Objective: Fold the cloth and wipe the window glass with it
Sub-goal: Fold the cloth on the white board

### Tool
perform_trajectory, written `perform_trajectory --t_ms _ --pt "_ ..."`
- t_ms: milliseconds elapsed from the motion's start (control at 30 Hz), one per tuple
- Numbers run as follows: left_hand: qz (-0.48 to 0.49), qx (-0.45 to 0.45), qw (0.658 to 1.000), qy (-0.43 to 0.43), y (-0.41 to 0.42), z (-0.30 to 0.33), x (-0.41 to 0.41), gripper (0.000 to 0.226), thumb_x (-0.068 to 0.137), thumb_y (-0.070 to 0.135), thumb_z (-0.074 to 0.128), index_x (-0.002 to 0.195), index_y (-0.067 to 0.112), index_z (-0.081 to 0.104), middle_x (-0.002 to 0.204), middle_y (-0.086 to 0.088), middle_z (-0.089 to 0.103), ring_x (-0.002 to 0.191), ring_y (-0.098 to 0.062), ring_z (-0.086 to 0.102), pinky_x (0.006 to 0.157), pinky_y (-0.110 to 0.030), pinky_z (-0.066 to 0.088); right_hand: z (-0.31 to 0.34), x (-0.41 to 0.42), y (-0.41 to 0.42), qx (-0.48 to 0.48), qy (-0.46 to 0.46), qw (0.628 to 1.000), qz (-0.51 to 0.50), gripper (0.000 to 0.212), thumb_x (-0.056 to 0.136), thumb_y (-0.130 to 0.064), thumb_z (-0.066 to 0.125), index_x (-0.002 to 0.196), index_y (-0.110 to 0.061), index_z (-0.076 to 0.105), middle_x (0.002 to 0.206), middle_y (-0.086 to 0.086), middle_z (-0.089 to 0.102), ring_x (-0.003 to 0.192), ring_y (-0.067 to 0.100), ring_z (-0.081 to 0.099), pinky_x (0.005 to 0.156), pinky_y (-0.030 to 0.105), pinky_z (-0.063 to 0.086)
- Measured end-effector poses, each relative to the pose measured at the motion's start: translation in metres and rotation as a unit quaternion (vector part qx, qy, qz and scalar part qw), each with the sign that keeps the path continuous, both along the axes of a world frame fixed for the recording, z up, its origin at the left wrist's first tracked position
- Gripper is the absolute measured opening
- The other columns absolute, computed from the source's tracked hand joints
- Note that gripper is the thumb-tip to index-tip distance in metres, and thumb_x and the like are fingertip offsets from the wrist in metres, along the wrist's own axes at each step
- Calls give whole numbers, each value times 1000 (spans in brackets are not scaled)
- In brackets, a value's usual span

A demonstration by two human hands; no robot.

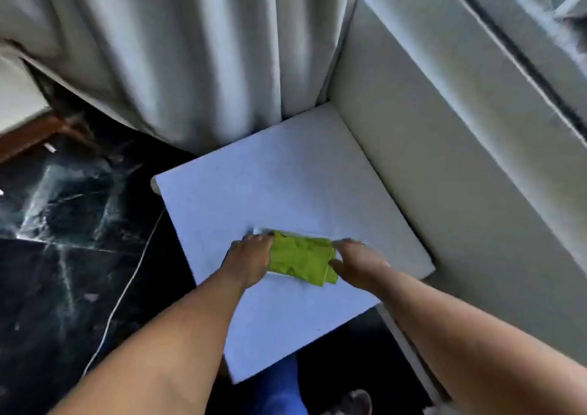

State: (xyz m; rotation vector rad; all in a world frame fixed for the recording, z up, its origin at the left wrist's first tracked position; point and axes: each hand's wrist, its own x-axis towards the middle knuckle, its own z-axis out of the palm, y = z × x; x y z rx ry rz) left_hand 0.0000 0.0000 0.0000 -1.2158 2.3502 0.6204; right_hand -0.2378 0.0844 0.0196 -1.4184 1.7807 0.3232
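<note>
A bright green cloth point(300, 259), folded into a small rectangle, lies on a white table point(260, 186), over a flat white object whose edges show beneath it. My left hand point(249, 260) grips the cloth's left edge. My right hand point(357, 260) grips its right edge. The window glass point(546, 11) is at the top right, above the sill.
A pale curtain point(178, 52) hangs behind the table. A white wall and sill point(460, 160) run along the right. A white cable point(127, 287) trails over the dark marble floor point(63, 256) on the left. Brown wooden furniture point(38, 135) stands at far left.
</note>
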Motion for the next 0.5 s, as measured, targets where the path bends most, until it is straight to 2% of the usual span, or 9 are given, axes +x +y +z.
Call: perform_trajectory --t_ms 100,200,300,400,467,500 --pt "-50 -8 998 24 -16 -60 0 33 98 24 48 129 13 55 135 -7 60 127 -32 55 99 -43 45 -67 19 -24 10 23 999 32 48 99 -34 56 142 -16 49 143 11 51 131 34 51 104 41 47" --pt "-70 -14 997 4 -18 -100 -5 52 94 38 59 140 15 48 143 -6 54 133 -28 50 104 -40 41 -113 36 -31 3 93 994 61 45 97 -35 58 136 -13 51 134 11 53 125 34 54 99 42 47" --pt "-52 -38 997 -31 -20 -120 -14 56 86 44 70 130 15 51 130 -6 60 124 -28 54 101 -41 39 -140 46 -27 -31 166 980 106 41 96 -31 56 132 -12 49 131 10 60 120 31 59 96 40 43" --pt "-49 -25 998 -28 -27 -120 -21 47 84 35 73 121 14 54 119 -6 67 115 -28 60 98 -41 40 -140 45 -31 -2 123 989 78 29 93 -31 60 119 -18 61 119 5 70 113 30 66 93 37 48" --pt "-41 51 998 12 -33 -106 -20 35 82 29 72 113 18 59 109 -1 70 107 -26 64 90 -37 45 -124 31 -32 33 50 997 47 9 85 -33 67 88 -24 65 96 1 70 97 29 67 78 32 49" --pt "-23 112 993 38 -37 -93 -19 22 81 29 71 99 23 62 94 3 69 94 -23 65 78 -32 46 -112 21 -32 52 -1 999 13 16 82 -31 70 73 -24 58 81 -1 63 86 27 63 68 29 45"
